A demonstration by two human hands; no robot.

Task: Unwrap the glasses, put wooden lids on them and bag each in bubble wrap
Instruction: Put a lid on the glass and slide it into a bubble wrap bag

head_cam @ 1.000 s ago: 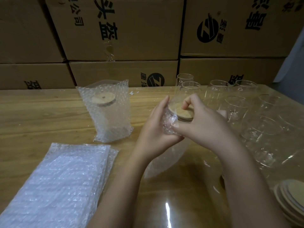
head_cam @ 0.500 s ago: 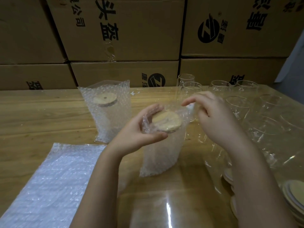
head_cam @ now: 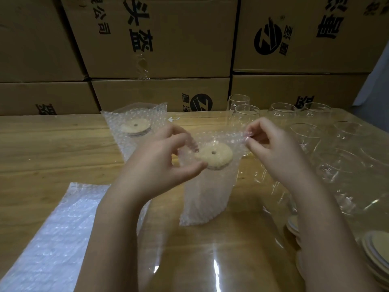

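Note:
A glass with a round wooden lid [head_cam: 214,156] stands upright inside a bubble-wrap bag [head_cam: 207,197] at the middle of the table. My left hand [head_cam: 160,163] pinches the bag's left top edge beside the lid. My right hand [head_cam: 271,148] pinches the bag's right top corner between thumb and fingers. Behind on the left stands a second bagged, lidded glass [head_cam: 134,131]. Several bare glasses [head_cam: 311,135] stand and lie at the right.
A stack of flat bubble-wrap bags [head_cam: 52,239] lies at the front left. Spare wooden lids [head_cam: 376,251] are piled at the right front edge. Stacked cardboard boxes [head_cam: 160,39] wall off the table's far side. A clear film [head_cam: 210,260] covers the wooden tabletop.
The bagged glass went down from my hands onto the table. My right hand left the lid and took the bag's right corner; my left hand shifted to the left top edge.

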